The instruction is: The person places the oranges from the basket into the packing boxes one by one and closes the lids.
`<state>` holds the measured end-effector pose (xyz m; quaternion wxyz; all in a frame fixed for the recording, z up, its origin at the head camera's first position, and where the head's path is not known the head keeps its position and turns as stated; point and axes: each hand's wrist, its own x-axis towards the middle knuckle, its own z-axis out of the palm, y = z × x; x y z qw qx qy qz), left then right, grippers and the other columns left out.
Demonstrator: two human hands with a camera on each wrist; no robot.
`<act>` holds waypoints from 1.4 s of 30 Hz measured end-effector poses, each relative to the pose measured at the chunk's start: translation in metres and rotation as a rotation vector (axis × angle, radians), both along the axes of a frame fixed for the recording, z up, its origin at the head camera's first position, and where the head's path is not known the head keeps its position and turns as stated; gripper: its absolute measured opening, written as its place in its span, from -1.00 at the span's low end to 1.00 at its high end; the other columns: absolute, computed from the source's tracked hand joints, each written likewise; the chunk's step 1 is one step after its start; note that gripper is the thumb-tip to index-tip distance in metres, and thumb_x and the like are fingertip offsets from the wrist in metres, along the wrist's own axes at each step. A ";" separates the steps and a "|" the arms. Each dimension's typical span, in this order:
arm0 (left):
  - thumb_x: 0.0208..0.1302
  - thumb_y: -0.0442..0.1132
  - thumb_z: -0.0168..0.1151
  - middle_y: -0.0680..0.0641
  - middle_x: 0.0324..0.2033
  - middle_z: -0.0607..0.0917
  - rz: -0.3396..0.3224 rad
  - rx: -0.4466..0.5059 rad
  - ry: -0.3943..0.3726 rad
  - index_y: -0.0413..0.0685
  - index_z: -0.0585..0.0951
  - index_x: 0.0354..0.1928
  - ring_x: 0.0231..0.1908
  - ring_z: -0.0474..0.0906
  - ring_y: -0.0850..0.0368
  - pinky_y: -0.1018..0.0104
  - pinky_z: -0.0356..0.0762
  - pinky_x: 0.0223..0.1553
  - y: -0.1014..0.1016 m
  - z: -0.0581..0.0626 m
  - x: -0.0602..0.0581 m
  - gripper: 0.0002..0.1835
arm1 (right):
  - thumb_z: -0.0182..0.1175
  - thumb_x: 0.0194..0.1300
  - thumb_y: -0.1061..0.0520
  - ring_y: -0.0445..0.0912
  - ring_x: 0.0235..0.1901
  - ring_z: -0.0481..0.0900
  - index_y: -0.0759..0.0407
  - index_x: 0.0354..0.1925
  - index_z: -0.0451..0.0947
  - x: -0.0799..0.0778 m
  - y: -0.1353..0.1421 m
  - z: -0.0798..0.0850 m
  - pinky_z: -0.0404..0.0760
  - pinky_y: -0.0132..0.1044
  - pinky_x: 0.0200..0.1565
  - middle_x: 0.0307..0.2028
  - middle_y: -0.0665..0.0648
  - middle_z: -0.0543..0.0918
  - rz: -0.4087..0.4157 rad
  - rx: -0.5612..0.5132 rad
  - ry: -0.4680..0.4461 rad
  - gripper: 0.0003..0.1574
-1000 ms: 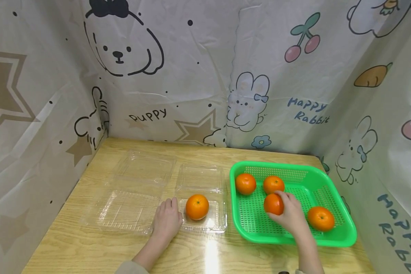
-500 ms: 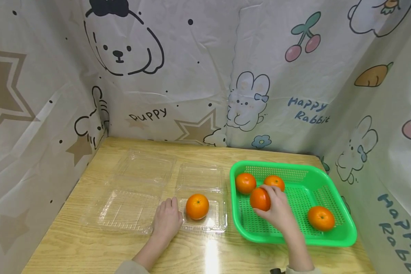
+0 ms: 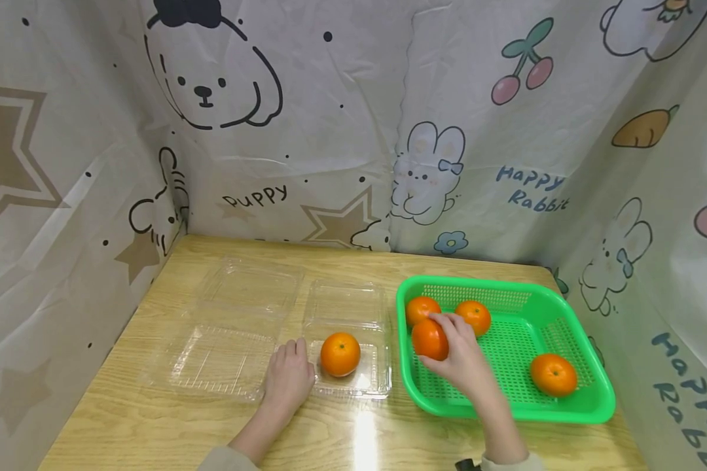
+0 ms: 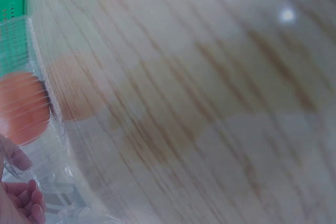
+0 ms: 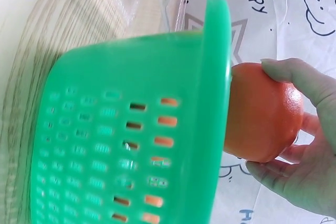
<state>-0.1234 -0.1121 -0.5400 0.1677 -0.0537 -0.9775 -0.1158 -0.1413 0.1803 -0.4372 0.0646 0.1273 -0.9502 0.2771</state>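
Note:
My right hand [image 3: 461,353] grips an orange [image 3: 430,339] between thumb and fingers over the left part of the green basket [image 3: 507,412]. In the right wrist view that orange [image 5: 262,113] shows just beyond the basket's rim. My left hand [image 3: 289,376] rests between two clear plastic clamshell boxes, its fingers relaxed. It lies close to the left edge of the smaller box [image 3: 383,376], which holds one orange [image 3: 340,354]. Whether it touches the box is unclear. In the left wrist view its fingers [image 4: 34,203] are partly cut off by the frame.
Inside the basket lie three more oranges: one back left [image 3: 422,310], one at the back [image 3: 474,317] and one at the right [image 3: 554,375]. The larger clear clamshell box [image 3: 220,363] lies unfolded on the wooden table [image 3: 124,418]. A printed cloth [image 3: 330,131] encloses the back and sides.
My right hand has carried its orange leftward inside the basket, from the middle to the left part, in front of the back-left orange. The left hand has stayed in place.

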 end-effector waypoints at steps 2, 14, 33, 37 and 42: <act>-0.07 -0.32 0.18 -0.09 -0.57 0.38 0.000 0.000 -0.003 -0.26 0.37 -0.40 -0.56 0.31 0.04 0.26 0.32 -0.50 0.000 0.000 0.000 -0.78 | 0.46 -0.20 0.05 0.17 -0.01 0.36 0.07 0.13 0.37 0.000 -0.004 0.001 0.55 0.12 -0.25 0.08 0.27 0.37 0.004 -0.008 -0.003 -0.13; -0.06 -0.32 0.18 -0.12 -0.53 0.43 0.000 0.009 -0.014 -0.29 0.40 -0.34 -0.53 0.35 0.02 0.24 0.37 -0.47 0.001 0.001 -0.001 -0.75 | 0.47 -0.21 0.07 0.13 0.00 0.36 0.05 0.09 0.39 0.000 -0.027 0.004 0.55 0.09 -0.20 0.08 0.19 0.38 0.042 -0.037 0.002 -0.17; -0.05 -0.32 0.18 -0.12 -0.53 0.41 0.008 0.018 -0.043 -0.29 0.38 -0.32 -0.51 0.36 0.01 0.22 0.36 -0.44 0.001 0.001 0.000 -0.75 | 0.48 -0.23 0.06 0.09 0.03 0.39 0.02 0.09 0.41 0.003 -0.056 -0.003 0.55 0.06 -0.16 0.07 0.17 0.39 0.126 -0.037 0.034 -0.16; -0.04 -0.31 0.17 -0.12 -0.52 0.41 0.010 0.012 -0.047 -0.28 0.38 -0.32 -0.50 0.36 0.01 0.22 0.36 -0.43 0.001 0.000 0.000 -0.75 | 0.48 -0.23 0.05 0.08 0.05 0.37 0.04 0.10 0.41 0.003 -0.061 -0.006 0.55 0.05 -0.15 0.07 0.17 0.39 0.149 -0.023 0.041 -0.15; -0.04 -0.31 0.18 -0.12 -0.52 0.41 0.011 0.013 -0.047 -0.28 0.38 -0.32 -0.49 0.37 0.00 0.20 0.38 -0.42 0.001 0.000 0.000 -0.74 | 0.48 -0.23 0.06 0.08 0.07 0.35 0.04 0.11 0.40 0.004 -0.066 -0.010 0.55 0.03 -0.15 0.09 0.17 0.39 0.171 -0.005 0.029 -0.14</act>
